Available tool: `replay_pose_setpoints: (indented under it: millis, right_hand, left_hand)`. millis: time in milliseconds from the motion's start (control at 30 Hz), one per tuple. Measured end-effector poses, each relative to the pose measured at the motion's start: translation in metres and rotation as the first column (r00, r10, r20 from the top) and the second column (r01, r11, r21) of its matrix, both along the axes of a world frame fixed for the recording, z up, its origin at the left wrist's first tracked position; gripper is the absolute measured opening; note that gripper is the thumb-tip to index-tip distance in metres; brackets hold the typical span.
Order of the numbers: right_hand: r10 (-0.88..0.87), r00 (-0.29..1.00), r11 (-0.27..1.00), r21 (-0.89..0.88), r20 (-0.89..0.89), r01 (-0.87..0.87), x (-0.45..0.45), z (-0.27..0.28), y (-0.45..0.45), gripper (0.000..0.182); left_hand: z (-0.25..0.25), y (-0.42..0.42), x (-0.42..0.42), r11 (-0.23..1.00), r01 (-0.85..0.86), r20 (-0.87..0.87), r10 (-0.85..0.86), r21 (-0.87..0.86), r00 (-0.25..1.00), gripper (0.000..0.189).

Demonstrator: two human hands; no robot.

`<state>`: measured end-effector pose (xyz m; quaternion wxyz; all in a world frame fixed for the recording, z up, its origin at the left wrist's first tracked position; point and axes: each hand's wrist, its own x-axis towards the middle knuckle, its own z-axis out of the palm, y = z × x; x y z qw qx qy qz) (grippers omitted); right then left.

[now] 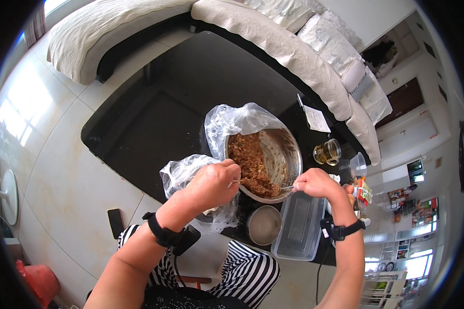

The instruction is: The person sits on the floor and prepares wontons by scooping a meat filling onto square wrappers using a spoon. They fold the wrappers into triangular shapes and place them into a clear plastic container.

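A large metal bowl (296, 154) stands on the black table with brown minced filling (247, 154) heaped mostly on its left side. My right hand (316, 183) grips the handle of a metal spoon (287, 187) at the bowl's right rim. The spoon's head is hidden in a clump of filling. Over the lower left rim, my left hand (216, 181) pinches a thin pale item (235, 181), too small to identify. A clear plastic bag (185, 168) lies partly beneath my left hand and forearm. Another crumpled plastic bag (237, 117) rests against the bowl's far left side.
A small metal bowl (264, 226) and a clear plastic container (298, 231) sit near the front edge of the table (147, 116). A glass mug (327, 152), a notepad (317, 119) and a plastic cup (358, 165) are to the right. A phone (116, 223) is at lower left.
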<state>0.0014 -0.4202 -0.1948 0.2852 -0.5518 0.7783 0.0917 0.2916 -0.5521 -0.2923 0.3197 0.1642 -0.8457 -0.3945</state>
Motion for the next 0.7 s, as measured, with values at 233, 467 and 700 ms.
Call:
replay_pose_setpoints:
  millis: [233, 467, 700]
  right_hand:
    - [-0.073, 0.872, 0.945, -0.314, -0.483, -0.095, 0.017, 0.013, 0.004, 0.021]
    - [0.169, 0.652, 0.953, -0.045, -0.739, -0.299, 0.022, -0.010, -0.047, 0.016]
    - [0.222, 0.932, 0.943, 0.305, -0.286, -0.131, 0.004, 0.023, -0.056, 0.021]
  left_hand:
    - [0.000, 0.002, 0.002, 1.000, 0.002, -0.008, -0.002, -0.008, 1.000, 0.006]
    - [0.001, 0.004, 0.000, 1.000, -0.017, 0.014, 0.018, -0.025, 1.000, 0.005]
    - [0.003, 0.003, -0.002, 1.000, -0.006, -0.001, 0.006, -0.009, 1.000, 0.004]
